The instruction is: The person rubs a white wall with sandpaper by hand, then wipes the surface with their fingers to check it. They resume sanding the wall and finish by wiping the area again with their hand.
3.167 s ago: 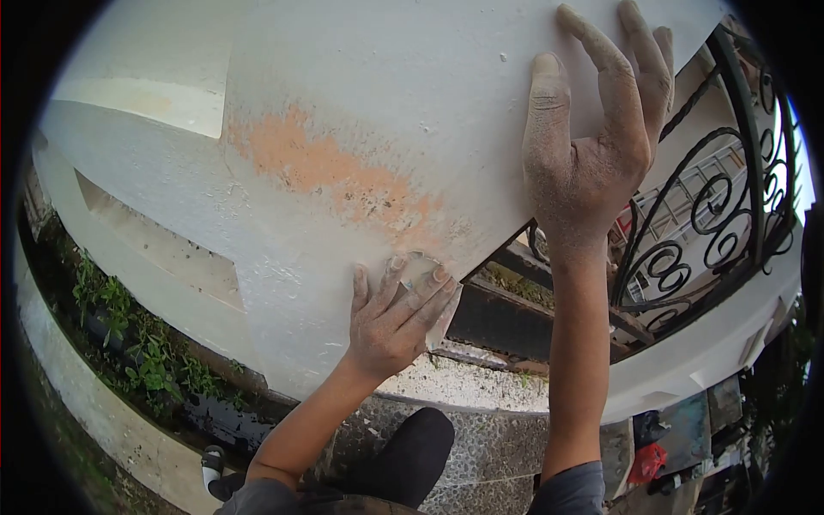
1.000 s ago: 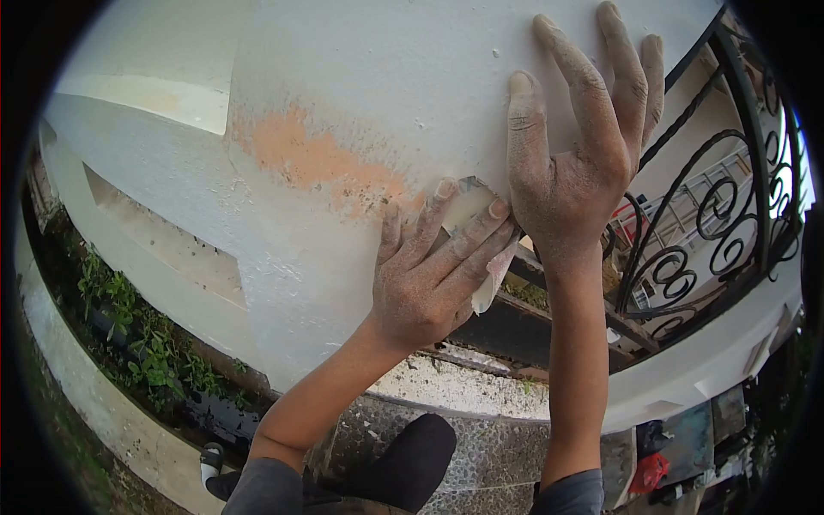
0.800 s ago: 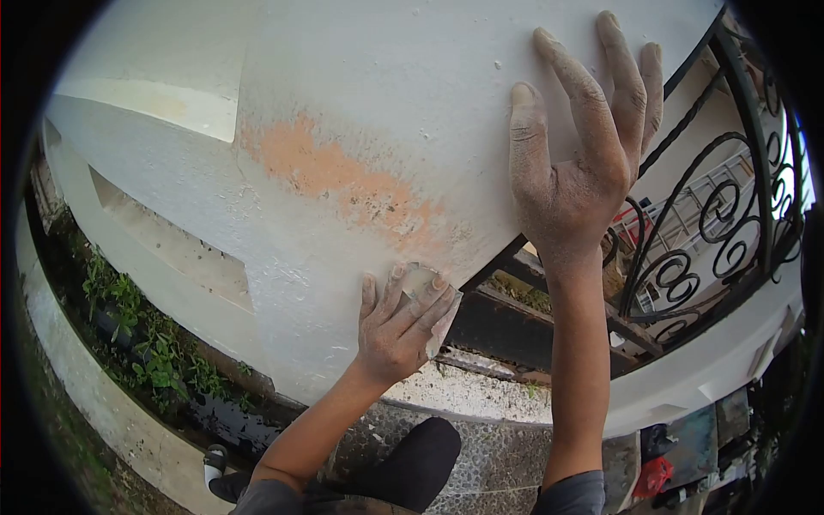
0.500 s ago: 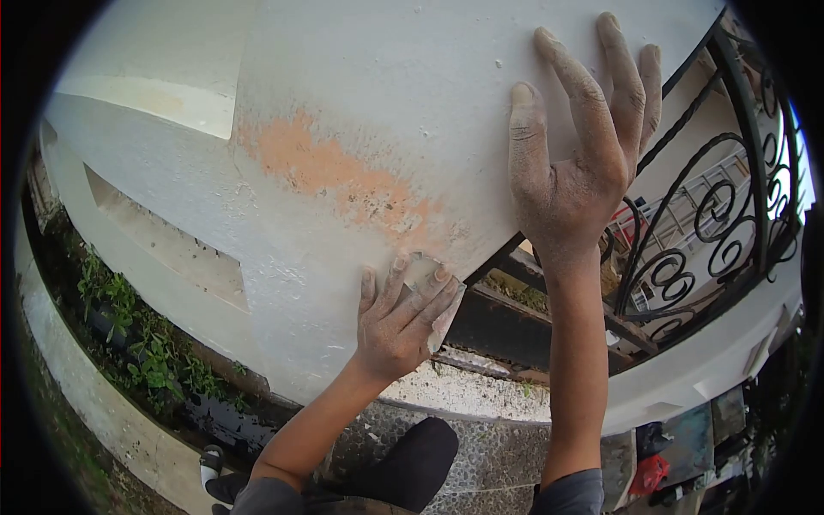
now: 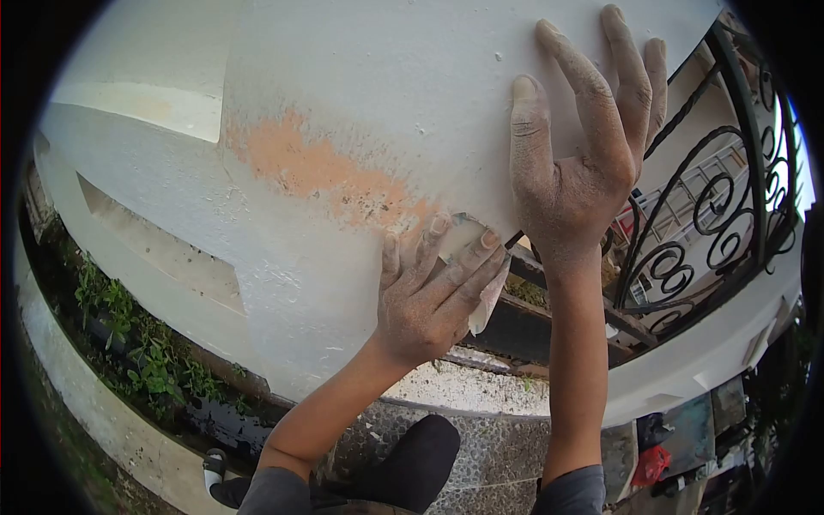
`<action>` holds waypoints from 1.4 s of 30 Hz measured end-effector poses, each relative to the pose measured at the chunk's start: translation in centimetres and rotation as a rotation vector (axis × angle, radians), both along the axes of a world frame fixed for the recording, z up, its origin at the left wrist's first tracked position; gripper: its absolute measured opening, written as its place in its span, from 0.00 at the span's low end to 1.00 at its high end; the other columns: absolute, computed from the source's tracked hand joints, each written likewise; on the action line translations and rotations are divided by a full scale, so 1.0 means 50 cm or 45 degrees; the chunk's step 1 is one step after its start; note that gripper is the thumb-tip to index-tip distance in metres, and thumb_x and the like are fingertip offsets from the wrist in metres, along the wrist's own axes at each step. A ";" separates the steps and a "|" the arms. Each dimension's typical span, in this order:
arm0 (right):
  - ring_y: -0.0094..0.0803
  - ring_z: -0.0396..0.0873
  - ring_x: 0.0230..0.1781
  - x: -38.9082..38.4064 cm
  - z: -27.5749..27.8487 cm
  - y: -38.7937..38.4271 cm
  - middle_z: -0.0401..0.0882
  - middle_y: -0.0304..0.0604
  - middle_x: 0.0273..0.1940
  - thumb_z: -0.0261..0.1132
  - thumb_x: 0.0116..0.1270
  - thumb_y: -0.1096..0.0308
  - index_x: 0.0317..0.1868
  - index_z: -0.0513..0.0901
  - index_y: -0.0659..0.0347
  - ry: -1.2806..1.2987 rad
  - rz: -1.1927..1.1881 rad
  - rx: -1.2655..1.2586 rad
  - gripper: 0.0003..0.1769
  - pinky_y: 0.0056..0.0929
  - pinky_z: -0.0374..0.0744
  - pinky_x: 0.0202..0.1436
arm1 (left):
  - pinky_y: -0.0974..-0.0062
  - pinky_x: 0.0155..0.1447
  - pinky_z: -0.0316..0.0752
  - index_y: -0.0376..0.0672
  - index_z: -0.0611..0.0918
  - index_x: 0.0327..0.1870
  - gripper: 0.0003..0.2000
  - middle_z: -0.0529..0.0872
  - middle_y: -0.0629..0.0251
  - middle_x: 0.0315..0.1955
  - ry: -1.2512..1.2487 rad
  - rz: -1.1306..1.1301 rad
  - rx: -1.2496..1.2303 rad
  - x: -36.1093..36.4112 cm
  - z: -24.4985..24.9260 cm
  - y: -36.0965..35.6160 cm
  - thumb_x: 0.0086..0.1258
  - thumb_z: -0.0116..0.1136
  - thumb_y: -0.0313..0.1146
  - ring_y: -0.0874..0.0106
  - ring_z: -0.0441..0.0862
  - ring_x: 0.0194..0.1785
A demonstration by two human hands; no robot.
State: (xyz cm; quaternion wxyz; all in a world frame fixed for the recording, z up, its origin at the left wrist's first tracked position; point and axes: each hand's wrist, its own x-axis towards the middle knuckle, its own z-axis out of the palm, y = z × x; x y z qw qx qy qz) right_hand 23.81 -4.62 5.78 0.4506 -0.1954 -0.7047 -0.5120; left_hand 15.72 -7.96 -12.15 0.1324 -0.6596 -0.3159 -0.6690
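Note:
My left hand, coated in pale dust, presses a piece of sandpaper to the white wall. The sheet lies under its fingers, and a loose flap sticks out at the right near the wall's edge. Just above these fingertips is a worn orange patch with grey, pitted spots. Higher up on the right, my right hand leans on the wall, also dusty, its fingers spread and nothing in it.
A black wrought-iron railing with scrolls adjoins the wall on the right, with a ladder behind it. Plants grow along a ditch at lower left. A red bag lies at lower right. My knee is above pebbled paving.
My left hand has slid up and to the right along the wall with the sandpaper, closer to my right wrist. My right hand stays in nearly the same place.

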 end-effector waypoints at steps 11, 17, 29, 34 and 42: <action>0.44 0.54 0.71 0.000 -0.005 0.000 0.70 0.43 0.63 0.65 0.54 0.70 0.47 0.85 0.48 0.010 0.003 0.005 0.18 0.46 0.51 0.74 | 0.51 0.75 0.32 0.57 0.80 0.56 0.15 0.78 0.76 0.59 0.014 -0.026 -0.034 -0.011 0.000 -0.002 0.70 0.49 0.41 0.58 0.62 0.71; 0.45 0.54 0.71 0.001 -0.009 -0.003 0.70 0.44 0.63 0.65 0.54 0.71 0.46 0.85 0.49 0.011 0.005 0.009 0.17 0.46 0.51 0.74 | 0.51 0.75 0.34 0.55 0.80 0.56 0.16 0.78 0.75 0.59 -0.104 -0.049 -0.103 -0.003 -0.142 -0.008 0.70 0.49 0.40 0.57 0.62 0.70; 0.46 0.55 0.71 -0.004 -0.011 -0.006 0.70 0.46 0.62 0.65 0.53 0.71 0.45 0.85 0.50 0.021 0.014 0.002 0.17 0.47 0.51 0.74 | 0.49 0.74 0.27 0.54 0.81 0.55 0.16 0.76 0.75 0.61 -0.079 -0.022 -0.050 0.012 -0.089 -0.003 0.72 0.45 0.41 0.56 0.59 0.72; 0.46 0.55 0.71 -0.006 -0.012 -0.006 0.71 0.46 0.62 0.65 0.53 0.72 0.45 0.85 0.50 0.021 0.003 -0.007 0.17 0.47 0.51 0.74 | 0.50 0.74 0.25 0.54 0.81 0.55 0.17 0.76 0.75 0.61 -0.043 -0.022 -0.178 0.004 -0.065 -0.022 0.74 0.41 0.42 0.57 0.59 0.72; 0.47 0.55 0.71 -0.007 -0.011 -0.009 0.71 0.47 0.62 0.65 0.52 0.72 0.44 0.85 0.51 0.028 0.000 -0.013 0.16 0.47 0.52 0.73 | 0.48 0.74 0.26 0.54 0.82 0.53 0.15 0.75 0.75 0.62 -0.043 0.027 -0.083 -0.016 0.050 0.002 0.73 0.45 0.41 0.57 0.57 0.73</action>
